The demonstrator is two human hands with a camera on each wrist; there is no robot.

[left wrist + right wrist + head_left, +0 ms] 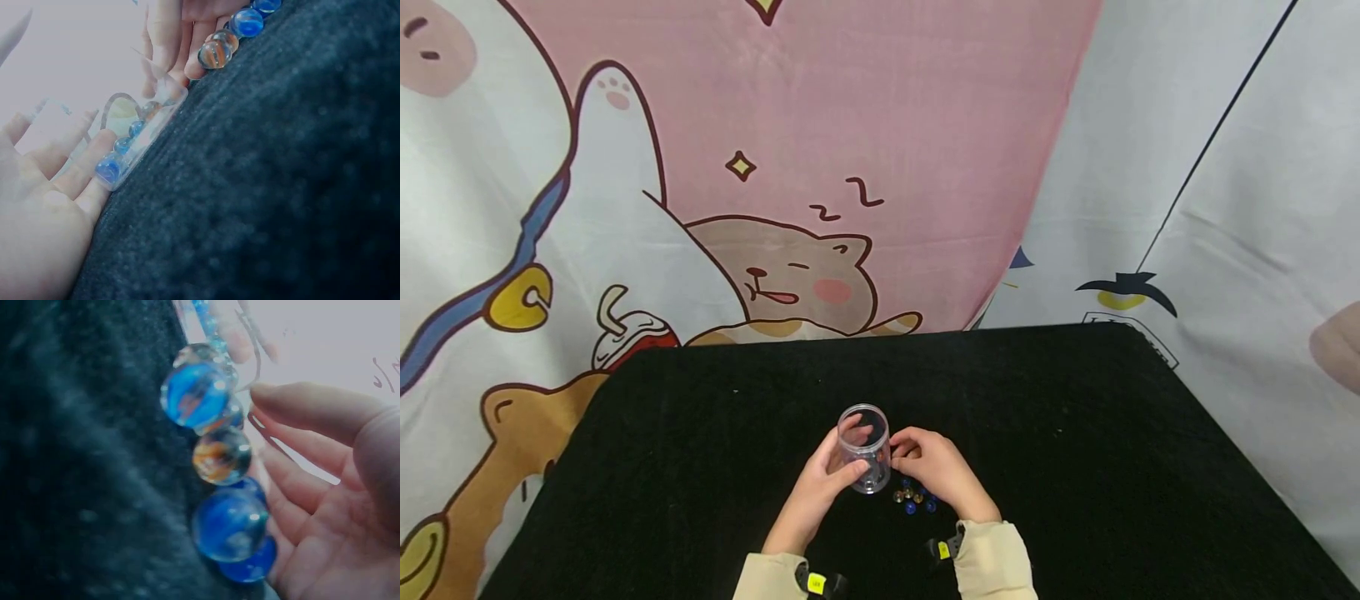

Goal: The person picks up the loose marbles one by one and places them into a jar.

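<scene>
The left hand (817, 483) grips a clear jar (877, 471); whether the right hand (940, 467) pinches anything is unclear. Blue and amber marbles (917, 497) lie right on black cloth (1090, 467), cartoon fabric (940, 125) far.

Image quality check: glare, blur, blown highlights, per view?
Head: fairly even light, jar outline readable; left wrist: white washout around the left hand, nearby dark cloth soft and grainy; right wrist: upper right blown out, bright glints on the marbles, cloth blurred.
</scene>
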